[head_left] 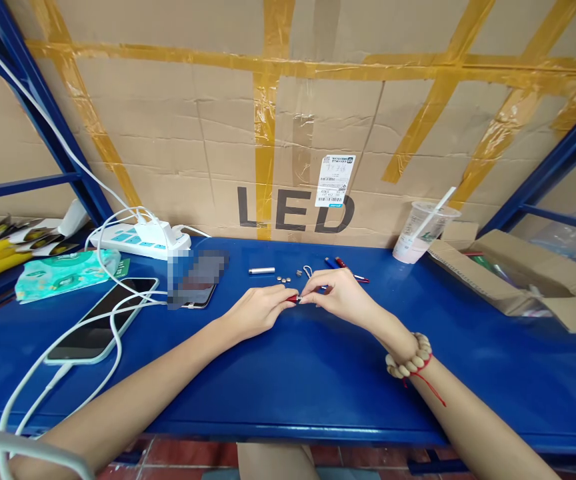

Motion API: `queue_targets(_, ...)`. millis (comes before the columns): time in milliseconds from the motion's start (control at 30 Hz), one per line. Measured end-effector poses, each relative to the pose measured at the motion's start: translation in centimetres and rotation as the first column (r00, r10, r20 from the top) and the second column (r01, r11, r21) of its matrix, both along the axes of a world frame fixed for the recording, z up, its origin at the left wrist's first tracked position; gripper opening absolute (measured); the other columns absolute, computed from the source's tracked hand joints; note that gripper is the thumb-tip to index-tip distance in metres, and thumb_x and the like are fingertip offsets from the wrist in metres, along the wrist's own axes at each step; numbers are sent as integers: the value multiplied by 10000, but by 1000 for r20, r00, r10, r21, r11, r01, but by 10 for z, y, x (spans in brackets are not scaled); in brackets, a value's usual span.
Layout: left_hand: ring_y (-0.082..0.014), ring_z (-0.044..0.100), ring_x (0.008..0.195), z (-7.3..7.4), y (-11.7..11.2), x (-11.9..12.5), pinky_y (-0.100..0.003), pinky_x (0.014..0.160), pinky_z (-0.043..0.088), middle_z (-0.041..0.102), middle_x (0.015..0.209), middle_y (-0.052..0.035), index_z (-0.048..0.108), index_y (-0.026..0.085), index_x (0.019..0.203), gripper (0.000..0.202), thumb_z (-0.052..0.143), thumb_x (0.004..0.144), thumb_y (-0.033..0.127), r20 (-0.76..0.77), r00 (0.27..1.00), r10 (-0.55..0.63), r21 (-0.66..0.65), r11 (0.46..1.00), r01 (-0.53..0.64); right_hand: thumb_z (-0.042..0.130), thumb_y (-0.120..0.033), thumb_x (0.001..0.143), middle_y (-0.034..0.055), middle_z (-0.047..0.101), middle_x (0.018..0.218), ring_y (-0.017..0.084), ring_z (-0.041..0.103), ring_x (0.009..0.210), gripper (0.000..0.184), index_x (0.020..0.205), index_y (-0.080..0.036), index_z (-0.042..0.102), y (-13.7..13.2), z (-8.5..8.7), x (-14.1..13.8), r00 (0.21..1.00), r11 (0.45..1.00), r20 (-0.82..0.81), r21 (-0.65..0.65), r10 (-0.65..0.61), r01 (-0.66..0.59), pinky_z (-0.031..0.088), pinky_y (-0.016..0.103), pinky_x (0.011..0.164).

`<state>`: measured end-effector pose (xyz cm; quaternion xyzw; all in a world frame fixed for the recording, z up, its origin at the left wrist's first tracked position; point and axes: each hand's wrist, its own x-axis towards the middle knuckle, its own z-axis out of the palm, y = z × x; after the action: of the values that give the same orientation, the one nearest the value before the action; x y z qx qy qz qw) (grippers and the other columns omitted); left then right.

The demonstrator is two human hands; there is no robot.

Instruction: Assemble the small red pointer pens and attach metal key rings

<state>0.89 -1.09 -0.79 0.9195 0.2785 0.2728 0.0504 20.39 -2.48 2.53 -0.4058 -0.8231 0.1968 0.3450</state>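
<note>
My left hand [258, 310] is closed around a small red tube [293, 299], whose end shows past the fingertips. My right hand [343, 297] pinches a tiny silvery piece at that end; its exact shape is hidden by the fingers. Just beyond the hands lie a silver tube [261, 271], several button cells [282, 279] and a small metal part [299, 273]. A metal clip [308, 271] rests near my right fingers. Behind the right hand are a blue slim tube [330, 263] and a red one [341, 263], partly covered by the hand.
Two phones, one pale-framed [103, 320] and one dark [201, 280], lie left among white cables. A power strip [118, 240] and a tissue pack [63, 275] are behind them. A plastic cup [422, 233] and an open cardboard box [498, 297] stand right; a large carton [183, 153] backs the blue table [358, 387].
</note>
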Motion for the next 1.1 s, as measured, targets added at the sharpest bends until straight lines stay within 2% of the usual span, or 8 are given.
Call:
queue_targets(100,-156,641,774,-3,0,1,-237,666,504,672,895,-51,587,178,1028,248,382,905,244,54,998,24,59,998,-27,652,-309,720,35,636,658,122,594,556,187,625,-148,654,0,-6,-5,994,996,-76,-62,-76,72,489,229,503)
queue_targets(267,-170,642,821,-7,2,2,-254,698,506,674,908,-79,595,150,1044,263,393,900,239,162,987,5,152,988,-30,731,-436,584,2,569,522,106,560,474,342,613,-117,611,-1,-7,-9,947,896,-292,-444,-136,-8,533,246,473)
queue_targets(467,-166,615,840,-3,2,9,-256,717,469,659,971,-43,570,204,1050,243,398,889,267,183,977,109,-216,974,-69,725,-458,581,4,584,557,95,565,509,374,693,-111,644,4,-9,-6,939,881,-315,-473,-140,-27,526,204,432)
queue_targets(667,-124,531,622,5,-1,13,-227,608,395,583,704,22,535,220,990,216,369,886,310,194,965,179,-442,894,-77,622,-527,683,37,630,631,102,569,481,412,739,-121,663,12,-7,5,965,925,-176,-360,-194,120,501,213,412)
queue_targets(767,-109,482,575,7,-1,14,-222,599,374,511,623,38,526,199,921,206,354,889,307,266,942,203,-498,866,-46,614,-502,708,49,677,737,135,604,561,351,792,-171,694,16,0,26,938,935,62,-82,-341,345,474,229,465)
queue_targets(867,-102,453,576,4,2,15,-222,608,361,477,601,41,505,181,864,221,333,896,317,335,908,253,-563,826,-23,674,-439,671,36,688,873,196,630,738,246,806,-237,714,18,2,43,799,872,353,147,-487,467,429,247,515)
queue_targets(967,-98,431,571,-1,7,15,-221,580,345,487,611,34,477,173,803,246,338,890,357,363,882,300,-657,754,14,646,-366,713,8,680,931,214,624,832,134,788,-279,715,20,-1,47,715,887,547,130,-436,442,381,245,511)
queue_targets(1100,-93,418,564,-1,6,15,-216,548,330,495,629,31,420,176,732,256,400,860,396,352,882,314,-733,678,51,612,-240,729,-21,687,914,180,626,816,92,712,-257,700,23,-8,39,745,932,573,103,-341,347,372,234,531)
